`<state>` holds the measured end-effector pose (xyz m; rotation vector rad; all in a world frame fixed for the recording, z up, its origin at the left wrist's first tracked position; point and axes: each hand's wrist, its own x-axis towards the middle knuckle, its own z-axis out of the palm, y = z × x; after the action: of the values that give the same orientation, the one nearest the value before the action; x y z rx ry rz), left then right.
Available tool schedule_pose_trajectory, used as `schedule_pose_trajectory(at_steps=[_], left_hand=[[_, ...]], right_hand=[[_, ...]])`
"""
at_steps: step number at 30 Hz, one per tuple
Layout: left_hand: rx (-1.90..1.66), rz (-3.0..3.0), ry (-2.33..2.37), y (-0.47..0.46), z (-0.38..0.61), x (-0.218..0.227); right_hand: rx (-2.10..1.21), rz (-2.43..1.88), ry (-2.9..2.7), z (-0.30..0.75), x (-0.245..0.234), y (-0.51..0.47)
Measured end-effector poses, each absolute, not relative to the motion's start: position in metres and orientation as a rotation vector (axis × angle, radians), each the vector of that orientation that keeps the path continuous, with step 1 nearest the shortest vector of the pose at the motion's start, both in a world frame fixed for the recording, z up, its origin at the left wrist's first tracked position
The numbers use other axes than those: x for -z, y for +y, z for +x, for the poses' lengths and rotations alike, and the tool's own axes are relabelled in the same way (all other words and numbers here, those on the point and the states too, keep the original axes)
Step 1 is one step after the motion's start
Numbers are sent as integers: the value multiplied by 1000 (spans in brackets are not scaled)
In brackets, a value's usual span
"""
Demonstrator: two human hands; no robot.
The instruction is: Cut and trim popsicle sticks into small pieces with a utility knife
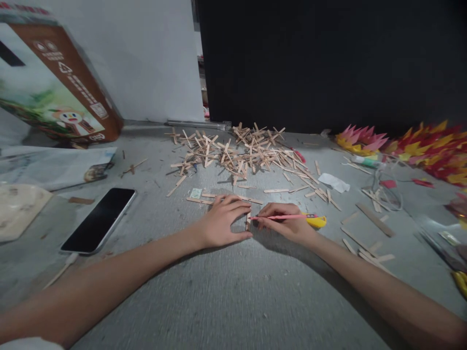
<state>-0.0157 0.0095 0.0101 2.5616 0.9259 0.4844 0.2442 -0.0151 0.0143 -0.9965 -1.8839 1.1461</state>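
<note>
My left hand point(222, 223) rests on the grey table with its thumb and fingers around the two ends of a short wooden craft stick piece point(248, 221). In my right hand point(284, 221) is a slim pink pen point(292, 217), and its tip touches or nearly touches that piece. A yellow-handled tool point(316, 222), perhaps a cutter, lies just beyond the right hand, partly hidden by it. Longer craft sticks point(233, 198) lie beyond my left fingers, beside a small pale green square point(196, 193).
A heap of craft sticks point(233, 153), many crossed, lies at the back. To the left are a phone point(100, 221) on a cable and a printed box point(62, 87). Loose sticks point(365, 245), a white paper scrap point(333, 183) and red-yellow folded paper pieces point(430, 150) are at right.
</note>
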Motion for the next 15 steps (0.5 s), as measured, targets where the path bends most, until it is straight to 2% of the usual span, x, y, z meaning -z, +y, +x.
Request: schedule_pose_trajectory(at_steps=[15], left_hand=[[-489,2520,929,10,-15,-10]], right_hand=[[-1198,-1058,-1935,246,-6,-10]])
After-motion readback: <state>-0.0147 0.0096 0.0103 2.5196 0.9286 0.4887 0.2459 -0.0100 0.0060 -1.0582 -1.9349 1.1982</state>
